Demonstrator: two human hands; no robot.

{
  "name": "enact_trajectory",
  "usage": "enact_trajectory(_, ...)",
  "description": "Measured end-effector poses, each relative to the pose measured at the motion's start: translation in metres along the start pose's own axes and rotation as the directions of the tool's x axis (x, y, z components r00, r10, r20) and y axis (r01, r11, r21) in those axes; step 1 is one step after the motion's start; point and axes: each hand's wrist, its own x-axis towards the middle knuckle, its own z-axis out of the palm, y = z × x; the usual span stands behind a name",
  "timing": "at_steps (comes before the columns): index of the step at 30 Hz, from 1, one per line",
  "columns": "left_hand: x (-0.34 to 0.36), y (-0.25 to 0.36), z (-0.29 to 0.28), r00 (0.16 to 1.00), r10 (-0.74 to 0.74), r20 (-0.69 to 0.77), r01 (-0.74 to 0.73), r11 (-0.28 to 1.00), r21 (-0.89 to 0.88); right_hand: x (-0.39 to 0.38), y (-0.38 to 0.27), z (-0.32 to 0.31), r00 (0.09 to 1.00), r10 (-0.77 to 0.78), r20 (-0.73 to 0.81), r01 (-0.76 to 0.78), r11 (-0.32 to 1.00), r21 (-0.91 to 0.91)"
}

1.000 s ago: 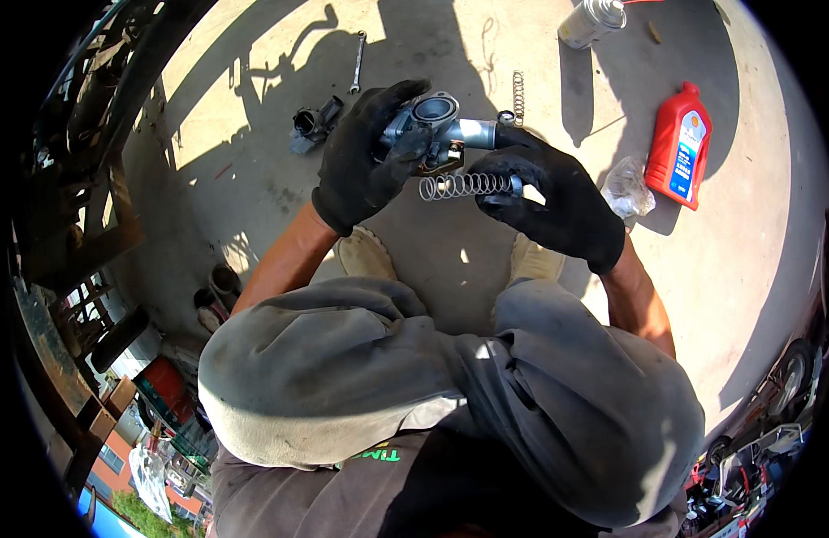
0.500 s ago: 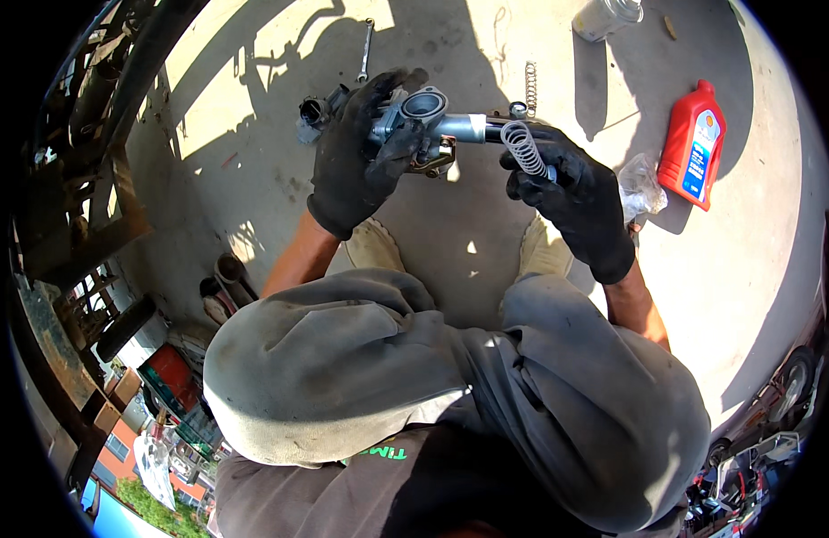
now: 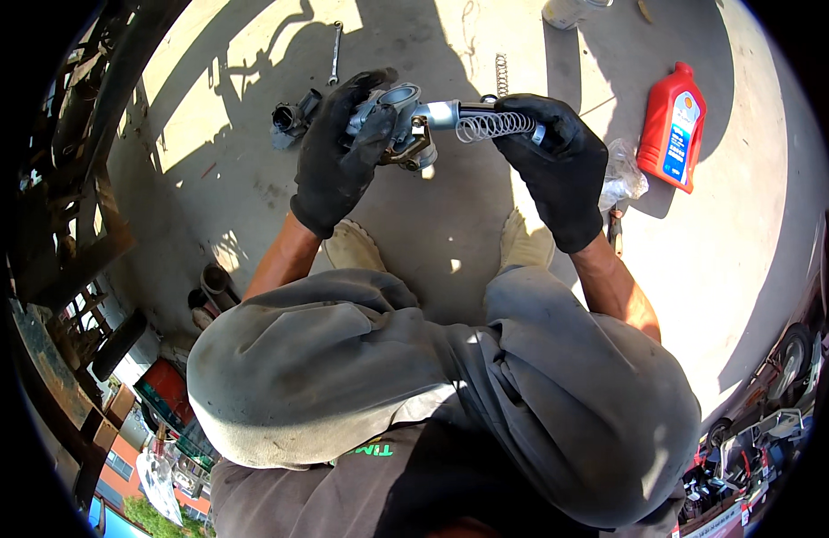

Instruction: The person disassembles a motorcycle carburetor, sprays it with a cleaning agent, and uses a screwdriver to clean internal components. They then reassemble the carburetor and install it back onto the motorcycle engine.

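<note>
My left hand (image 3: 334, 166), in a black glove, is wrapped round a silver carburetor (image 3: 440, 115), whose wide round opening tilts upward. In my gloved right hand (image 3: 558, 170) is a coil spring (image 3: 488, 127), its free end pointing left at the carburetor. A dark rod-like part (image 3: 475, 110) runs between the carburetor's side tube and my right fingers, just behind the spring. Whether it sits inside the tube I cannot tell. A small pale metal end shows below the right fingertips, beside the spring.
Beyond my left hand another metal part with a round black opening (image 3: 287, 117) lies on the concrete. Farther off are a wrench (image 3: 336, 54), a second spring (image 3: 501, 73) and a can (image 3: 571, 11). A red oil bottle (image 3: 670, 130) and a clear plastic bag (image 3: 622, 175) lie at right.
The spring in my right hand has swung from a steep slant to nearly level, close along the dark rod. My right hand has turned with it. The carburetor has tilted slightly.
</note>
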Motion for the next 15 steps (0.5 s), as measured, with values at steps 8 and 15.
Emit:
enact_trajectory(8,0.045,-0.079,-0.001,0.896,-0.443,0.025,0.443,0.896,-0.008,0.009,0.032,-0.035,0.95,0.312,-0.014,-0.26,0.813,0.52)
enact_trajectory(15,0.079,-0.137,0.019,0.944,-0.329,-0.02,0.314,0.876,0.365,-0.001,0.038,-0.037,0.934,0.358,0.006,-0.319,0.824,0.468)
